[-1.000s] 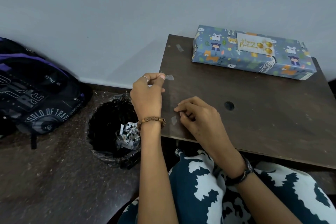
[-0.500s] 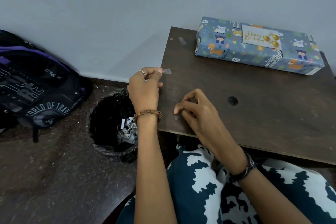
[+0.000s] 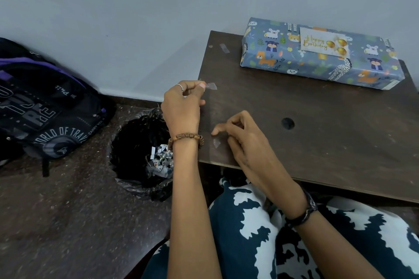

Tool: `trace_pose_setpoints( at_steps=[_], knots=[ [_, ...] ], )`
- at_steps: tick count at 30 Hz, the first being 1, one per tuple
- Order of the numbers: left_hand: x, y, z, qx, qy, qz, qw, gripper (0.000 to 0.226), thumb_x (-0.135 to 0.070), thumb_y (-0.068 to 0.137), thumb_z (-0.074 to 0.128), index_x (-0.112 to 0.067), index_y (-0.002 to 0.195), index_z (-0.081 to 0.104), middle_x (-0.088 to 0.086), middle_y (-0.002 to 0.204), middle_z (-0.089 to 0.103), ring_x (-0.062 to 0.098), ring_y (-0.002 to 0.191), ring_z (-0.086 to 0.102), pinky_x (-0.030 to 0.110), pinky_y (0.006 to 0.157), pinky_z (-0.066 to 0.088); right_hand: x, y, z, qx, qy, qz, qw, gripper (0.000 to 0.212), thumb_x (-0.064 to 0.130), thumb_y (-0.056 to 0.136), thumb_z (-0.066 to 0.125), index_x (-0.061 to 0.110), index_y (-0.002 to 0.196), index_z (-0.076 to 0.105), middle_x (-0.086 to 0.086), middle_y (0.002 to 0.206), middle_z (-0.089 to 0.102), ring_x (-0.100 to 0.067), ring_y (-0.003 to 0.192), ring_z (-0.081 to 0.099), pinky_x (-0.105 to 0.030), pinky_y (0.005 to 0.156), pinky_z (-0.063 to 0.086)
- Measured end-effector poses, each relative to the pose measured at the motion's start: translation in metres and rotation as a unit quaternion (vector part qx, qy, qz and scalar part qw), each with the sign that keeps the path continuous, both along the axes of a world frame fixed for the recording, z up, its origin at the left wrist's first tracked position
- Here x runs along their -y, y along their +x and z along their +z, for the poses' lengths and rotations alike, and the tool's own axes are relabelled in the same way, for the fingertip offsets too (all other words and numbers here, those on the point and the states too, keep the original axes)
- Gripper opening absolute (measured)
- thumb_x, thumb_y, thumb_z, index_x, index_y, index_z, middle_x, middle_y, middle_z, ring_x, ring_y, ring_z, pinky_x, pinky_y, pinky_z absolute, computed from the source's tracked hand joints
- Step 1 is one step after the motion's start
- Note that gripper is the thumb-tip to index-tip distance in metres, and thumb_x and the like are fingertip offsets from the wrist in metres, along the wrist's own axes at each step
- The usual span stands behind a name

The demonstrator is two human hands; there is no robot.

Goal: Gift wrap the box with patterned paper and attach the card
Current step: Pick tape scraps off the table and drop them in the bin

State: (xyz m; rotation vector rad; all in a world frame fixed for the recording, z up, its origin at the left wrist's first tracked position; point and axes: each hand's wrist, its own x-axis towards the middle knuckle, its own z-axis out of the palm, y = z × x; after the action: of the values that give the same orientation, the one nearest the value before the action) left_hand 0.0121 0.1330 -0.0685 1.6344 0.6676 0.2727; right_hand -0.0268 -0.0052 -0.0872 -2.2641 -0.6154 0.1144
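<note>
Right hand (image 3: 240,133) lifted, dark table (image 3: 317,120)

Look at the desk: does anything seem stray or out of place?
Yes. A loose strip of tape is stuck to the desk at its far left corner, beside the wrapped box. Another tape scrap lies near the front edge.

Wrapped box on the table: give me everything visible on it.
The wrapped box is long, flat and rectangular, fully covered in blue-grey paper printed with cartoon animals and leaves. It lies flat at the far right of the dark table, by the wall. A pale card reading "Happy Birthday" with gold balloons sits on top. Neither hand touches it.
</note>
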Motion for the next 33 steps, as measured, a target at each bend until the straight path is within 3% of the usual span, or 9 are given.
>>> trace_pose_setpoints(
  at_steps=[4,10,13,16,19,24,27,30,33],
  knots=[
    [0.001,-0.001,0.001,-0.001,0.001,-0.003,1.000,0.016,-0.020,0.085,0.063,-0.028,0.072,0.063,-0.012,0.069,0.061,-0.004,0.044,0.056,0.036,0.079,0.056,-0.002,0.000,0.004,0.011,-0.002,-0.002,1.000,0.029,-0.007,0.085,0.042,0.010,0.091,0.064,-0.005,0.095,0.043,-0.015,0.080,0.044,-0.032,0.066,0.040],
    [0.001,-0.001,0.001,-0.003,0.004,-0.005,1.000,0.019,-0.020,0.085,0.064,-0.031,0.069,0.062,-0.011,0.069,0.062,-0.005,0.045,0.057,0.037,0.081,0.056,-0.009,0.003,-0.003,-0.025,0.023,-0.015,0.999,0.026,-0.012,0.086,0.044,0.008,0.071,0.053,-0.015,0.087,0.049,-0.022,0.075,0.047,-0.023,0.065,0.031],
    [0.002,0.000,0.001,-0.001,-0.001,-0.007,1.000,0.018,-0.021,0.085,0.064,-0.030,0.070,0.063,-0.011,0.069,0.062,-0.005,0.044,0.056,0.037,0.082,0.055,-0.001,0.001,0.003,-0.049,0.060,-0.019,0.997,0.026,-0.007,0.089,0.042,0.012,0.084,0.059,-0.001,0.095,0.050,-0.004,0.085,0.052,-0.015,0.072,0.039],
    [0.002,0.000,0.002,-0.001,-0.002,-0.008,1.000,0.015,-0.021,0.085,0.064,-0.029,0.071,0.064,-0.011,0.069,0.062,-0.004,0.045,0.057,0.036,0.081,0.056,0.003,0.006,0.005,-0.063,0.056,-0.011,0.996,0.021,0.008,0.090,0.058,0.019,0.106,0.066,0.004,0.101,0.051,0.006,0.084,0.047,-0.005,0.076,0.037],
    [0.003,0.001,0.002,-0.002,0.000,-0.011,1.000,0.013,-0.022,0.084,0.065,-0.027,0.073,0.065,-0.011,0.068,0.062,-0.004,0.046,0.057,0.034,0.079,0.056,0.001,0.006,0.002,-0.037,0.035,-0.010,0.999,0.010,0.014,0.085,0.066,0.015,0.093,0.071,0.006,0.098,0.051,0.008,0.082,0.047,-0.005,0.074,0.038],
    [0.002,0.000,0.000,0.006,0.001,-0.011,1.000,0.005,-0.022,0.083,0.067,-0.023,0.078,0.069,-0.010,0.070,0.063,-0.004,0.047,0.057,0.027,0.073,0.055,0.001,0.004,0.000,-0.027,0.002,0.033,0.999,0.011,0.016,0.094,0.052,0.013,0.086,0.059,0.007,0.095,0.046,-0.002,0.085,0.049,-0.012,0.076,0.040],
    [0.001,0.001,-0.001,-0.005,-0.011,-0.022,1.000,0.007,-0.020,0.083,0.068,-0.016,0.086,0.072,-0.010,0.070,0.063,-0.004,0.045,0.057,0.020,0.066,0.052,0.005,0.010,0.002,-0.092,0.157,-0.024,0.983,0.012,0.012,0.095,0.051,0.017,0.086,0.058,0.000,0.093,0.051,-0.003,0.078,0.051,-0.015,0.074,0.042],
    [0.004,0.001,0.001,-0.035,-0.038,-0.066,0.996,0.007,-0.019,0.083,0.068,-0.019,0.076,0.069,-0.008,0.071,0.064,-0.005,0.043,0.056,0.011,0.054,0.048,0.000,0.016,0.004,-0.152,0.346,-0.154,0.913,0.015,0.011,0.095,0.050,0.016,0.087,0.061,-0.009,0.094,0.055,-0.004,0.070,0.054,-0.020,0.062,0.049],
    [0.011,0.000,0.005,-0.053,-0.052,-0.124,0.989,0.015,-0.018,0.083,0.067,-0.023,0.069,0.065,-0.006,0.070,0.064,-0.004,0.042,0.056,0.010,0.051,0.046,-0.008,0.022,0.005,-0.174,0.406,-0.192,0.876,0.021,0.014,0.096,0.049,0.019,0.087,0.067,-0.016,0.105,0.057,-0.007,0.075,0.054,-0.022,0.062,0.051]
  ],
)
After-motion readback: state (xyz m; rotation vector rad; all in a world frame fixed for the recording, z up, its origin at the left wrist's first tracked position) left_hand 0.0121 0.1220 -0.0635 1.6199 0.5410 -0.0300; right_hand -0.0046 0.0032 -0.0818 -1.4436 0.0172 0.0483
